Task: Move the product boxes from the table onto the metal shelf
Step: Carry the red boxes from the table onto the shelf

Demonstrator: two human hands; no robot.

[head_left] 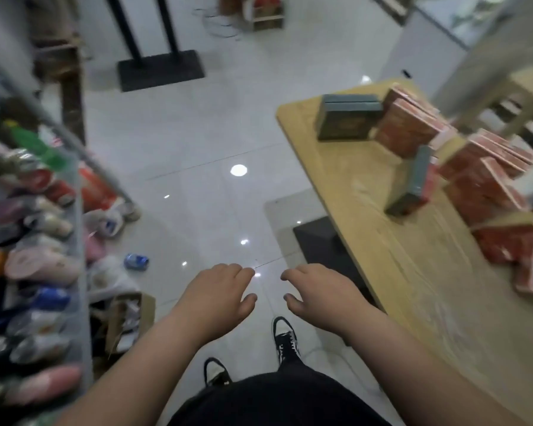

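Boxes sit on the wooden tabletop (413, 272), ahead and to the right of the right hand (317, 290): two dark green boxes (345, 121) standing together at the far end, a slim green box (413, 182) upright nearer in, and several stacks of red boxes (486, 176) beyond and beside them. The picture is blurred, so the printing and any wrapping cannot be made out.

Both hands are empty, fingers loosely spread and curled downward over the floor, the left hand (219, 293) just beside the right, neither touching anything. The metal shelf (74, 229) stands off to the left of the left hand, already crowded with bottles and packets.

Judging by their look, the boxes are stiff cardboard, light and flat-sided, with smooth faces that might slip if pinched at one corner. A hold across two opposite faces, or one hand on each end of a small stack, seems safest. The upright slim box looks easy to tip, and the leaning red stacks could slide if one is pulled from below.
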